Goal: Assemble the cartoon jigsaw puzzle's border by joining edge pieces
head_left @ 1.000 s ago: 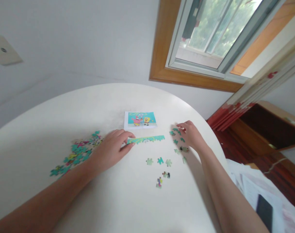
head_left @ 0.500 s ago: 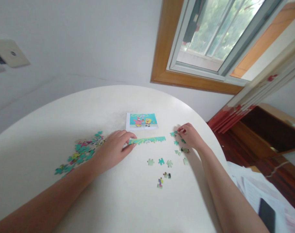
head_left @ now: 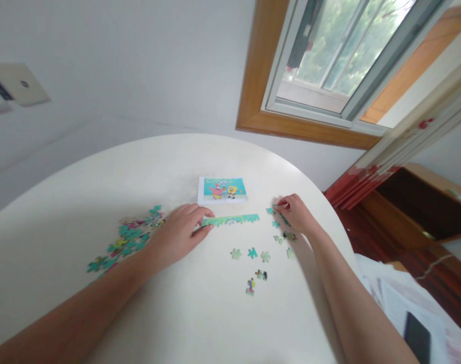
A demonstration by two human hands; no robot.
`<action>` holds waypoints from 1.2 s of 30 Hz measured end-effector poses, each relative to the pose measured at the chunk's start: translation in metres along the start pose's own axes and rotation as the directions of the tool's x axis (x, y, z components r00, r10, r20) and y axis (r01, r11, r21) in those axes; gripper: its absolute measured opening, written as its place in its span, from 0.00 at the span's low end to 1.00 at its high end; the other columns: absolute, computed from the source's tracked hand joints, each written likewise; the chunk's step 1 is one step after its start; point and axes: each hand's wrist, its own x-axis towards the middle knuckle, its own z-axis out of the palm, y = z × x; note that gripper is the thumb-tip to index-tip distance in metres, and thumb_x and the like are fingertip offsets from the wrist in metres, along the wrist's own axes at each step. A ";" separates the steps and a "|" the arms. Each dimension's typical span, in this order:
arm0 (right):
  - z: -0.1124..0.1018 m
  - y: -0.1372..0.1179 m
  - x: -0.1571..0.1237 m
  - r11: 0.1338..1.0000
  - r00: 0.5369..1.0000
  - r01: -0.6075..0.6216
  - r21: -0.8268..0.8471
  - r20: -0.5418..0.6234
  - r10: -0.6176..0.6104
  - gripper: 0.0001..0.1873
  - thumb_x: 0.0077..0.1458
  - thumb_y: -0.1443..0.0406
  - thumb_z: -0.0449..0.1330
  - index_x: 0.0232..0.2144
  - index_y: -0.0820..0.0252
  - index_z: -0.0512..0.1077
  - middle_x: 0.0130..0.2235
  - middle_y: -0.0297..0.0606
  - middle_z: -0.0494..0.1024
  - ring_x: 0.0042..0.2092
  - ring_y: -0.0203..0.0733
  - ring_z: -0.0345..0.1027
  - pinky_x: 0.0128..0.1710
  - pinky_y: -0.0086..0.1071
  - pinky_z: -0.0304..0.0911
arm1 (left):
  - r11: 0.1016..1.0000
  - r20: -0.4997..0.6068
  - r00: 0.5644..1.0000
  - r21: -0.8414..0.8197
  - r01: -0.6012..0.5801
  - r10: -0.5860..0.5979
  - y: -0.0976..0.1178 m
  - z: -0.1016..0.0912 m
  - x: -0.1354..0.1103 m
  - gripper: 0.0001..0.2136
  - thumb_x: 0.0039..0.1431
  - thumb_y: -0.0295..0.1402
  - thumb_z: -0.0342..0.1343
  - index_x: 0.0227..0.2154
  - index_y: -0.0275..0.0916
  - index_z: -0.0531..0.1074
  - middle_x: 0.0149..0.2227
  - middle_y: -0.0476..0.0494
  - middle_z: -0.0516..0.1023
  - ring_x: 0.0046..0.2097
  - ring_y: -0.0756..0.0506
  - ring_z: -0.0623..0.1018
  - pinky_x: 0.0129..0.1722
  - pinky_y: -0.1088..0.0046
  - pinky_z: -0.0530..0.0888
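Note:
A joined strip of teal puzzle pieces (head_left: 234, 219) lies on the round white table (head_left: 200, 323). My left hand (head_left: 179, 233) pinches the strip's left end between thumb and fingers. My right hand (head_left: 296, 213) rests among loose teal pieces (head_left: 276, 222) at the right, its fingertips pinched on one small piece. Beyond the strip lies a small cartoon reference picture (head_left: 222, 189). A heap of loose pieces (head_left: 126, 239) sits to the left of my left hand.
Several single pieces (head_left: 253, 253) lie scattered in front of the strip. A window with a wooden frame (head_left: 253, 91) is behind the table. To the right are a red-trimmed curtain (head_left: 385, 162), papers and a dark phone (head_left: 414, 333).
The view shifted slightly. My right hand drew a little closer to the far loose pieces and its fingers closed on one. My left hand stayed on the strip.

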 end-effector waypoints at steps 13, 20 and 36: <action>-0.014 -0.019 -0.009 0.995 0.998 0.016 0.098 -0.057 -0.010 0.11 0.51 0.69 0.56 0.37 0.58 0.75 0.31 0.35 0.77 0.33 0.37 0.68 0.37 0.29 0.61 | 1.000 0.007 1.000 0.012 -0.003 0.003 0.000 0.000 0.000 0.11 0.62 0.38 0.49 0.42 0.40 0.70 0.38 0.43 0.74 0.41 0.42 0.72 0.44 0.64 0.68; -0.021 -0.046 -0.022 0.923 0.994 -0.041 0.383 0.106 0.000 0.09 0.53 0.62 0.56 0.31 0.59 0.75 0.24 0.33 0.76 0.26 0.36 0.67 0.29 0.28 0.60 | 1.000 0.018 1.000 0.014 0.003 -0.003 0.000 0.000 -0.001 0.11 0.62 0.39 0.48 0.42 0.41 0.70 0.39 0.43 0.74 0.42 0.41 0.72 0.45 0.64 0.68; -0.002 -0.060 -0.028 0.929 0.952 -0.076 0.362 0.302 -0.040 0.03 0.53 0.66 0.57 0.33 0.57 0.66 0.26 0.33 0.77 0.27 0.35 0.68 0.27 0.27 0.58 | 1.000 0.010 1.000 0.013 0.001 -0.001 0.000 0.000 0.000 0.11 0.61 0.38 0.49 0.42 0.39 0.70 0.37 0.43 0.73 0.41 0.41 0.72 0.44 0.63 0.67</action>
